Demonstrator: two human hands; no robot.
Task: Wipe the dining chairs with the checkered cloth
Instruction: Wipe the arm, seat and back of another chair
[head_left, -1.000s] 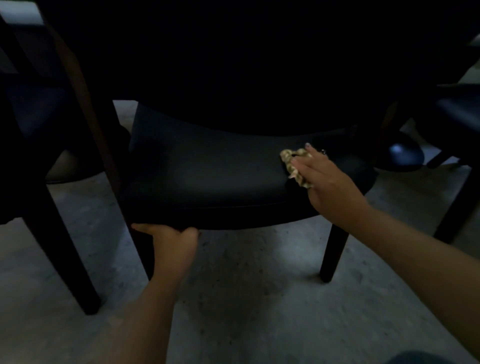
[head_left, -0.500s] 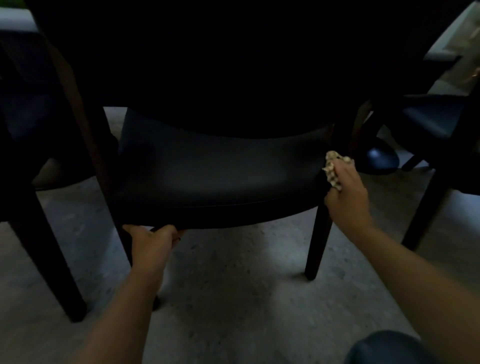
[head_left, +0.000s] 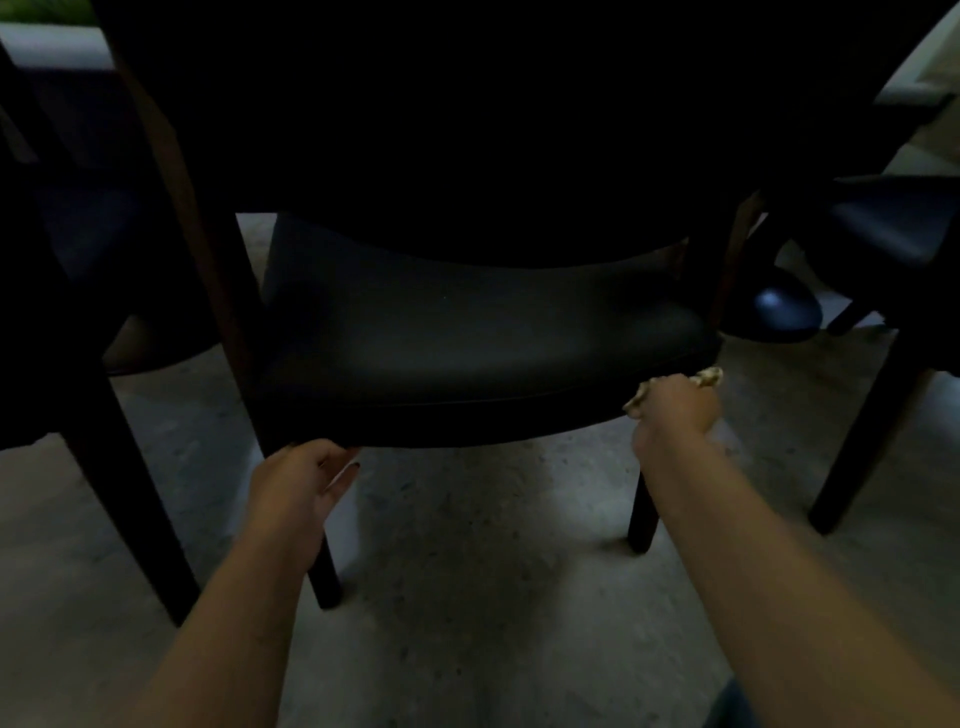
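the crumpled tan checkered cloth (head_left: 702, 378) sits bunched inside the right hand (head_left: 674, 410), with a pale tuft poking out past the knuckles on the far side and a smaller fold showing at the near left of the fist. the fingers of that hand are curled tightly around the cloth, and the fist is pressed against the front right corner of the black padded seat of the dark dining chair (head_left: 467, 343), at the edge of the cushion just above the chair's front right leg (head_left: 642, 514). the left hand (head_left: 301, 486) is at the seat's front left corner, its fingers hooked up under the lower edge of the cushion and gripping it, thumb lying toward the right below the rim; the front left leg (head_left: 324, 577) drops down just behind the wrist. both bare forearms reach in from the bottom of the view. the seat's smooth top catches a dull sheen across its middle, while the chair back above is lost in deep shadow and its details cannot be made out. a second dark chair (head_left: 78, 322) stands to the left with one thick leg planted near the left forearm, and a third dark chair (head_left: 893, 228) stands to the right, well apart from the cloth. under them all is a grey speckled concrete floor (head_left: 483, 597).
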